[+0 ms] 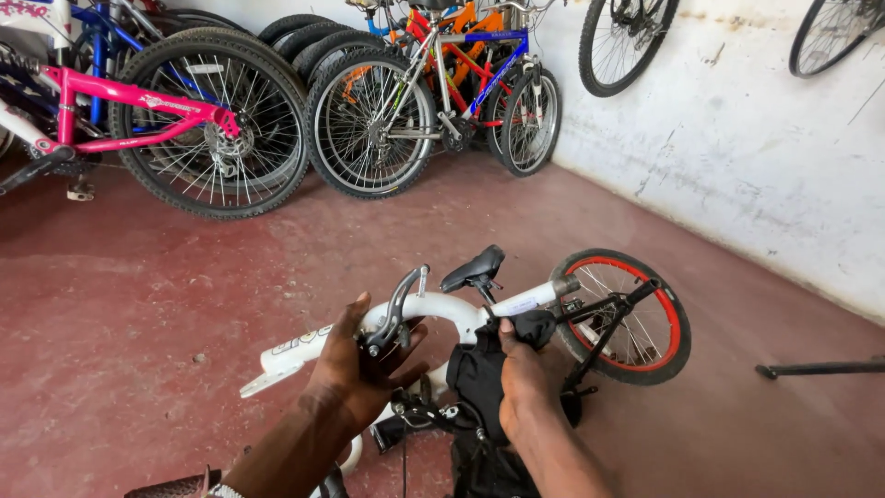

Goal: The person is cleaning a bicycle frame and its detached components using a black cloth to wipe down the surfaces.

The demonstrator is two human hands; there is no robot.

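L hand [364, 364] fingers wrapped round white curved metal bike frame [442, 309] on red floor [138, 323]; R hand [521, 378] fingers pinching black cloth [479, 373] vs frame. Risk: cloth snags brake arm [398, 309], bike tips.

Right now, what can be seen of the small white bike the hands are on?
The small white bike stands on the red floor, seen from above. It has a glossy curved white frame, a black saddle and a rear wheel with red rim and black tyre. The left hand grips the frame at a grey brake caliper; the right hand presses a black cloth against it.
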